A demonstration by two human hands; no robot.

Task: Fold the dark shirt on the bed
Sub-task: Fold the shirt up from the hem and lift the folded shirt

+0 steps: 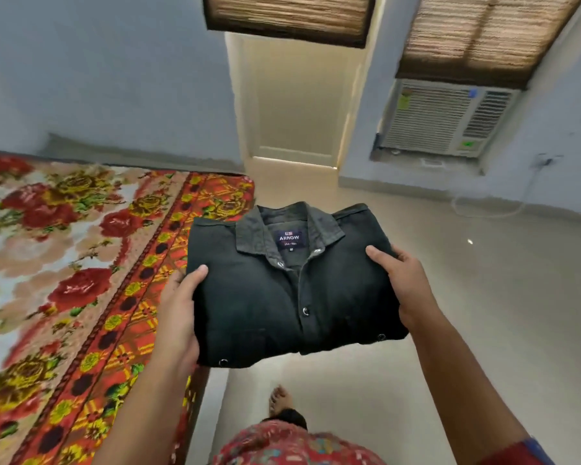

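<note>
The dark green-black cotton shirt [282, 297] is folded into a compact rectangle, collar up and snap-buttoned placket facing the camera, with a navy woven neck label [289, 238] reading "ARROW" inside the collar. It is not lying on the bed: it is held in the air, its 9 o'clock edge in front of the bed's border and the rest in front of the floor.

The left hand [182, 310] grasps the fold at its 9 o'clock side, thumb on top and fingers tucked out of sight beneath. The right hand [406, 283] grasps the 3 o'clock side the same way, thumb pressed on the upper face.

At 9 o'clock from the shirt lies the bed with its red, yellow and cream floral spread [64, 263]. A pale, glossy tiled floor [483, 297] runs from 3 to 6 o'clock, and a bare foot [279, 399] stands on it at 6 o'clock. At 12 o'clock is a cream panelled door [299, 105], with a brown slatted blind [289, 15] above it. At 1 o'clock, a white window air conditioner [446, 117] sits in the blue-grey wall.
</note>
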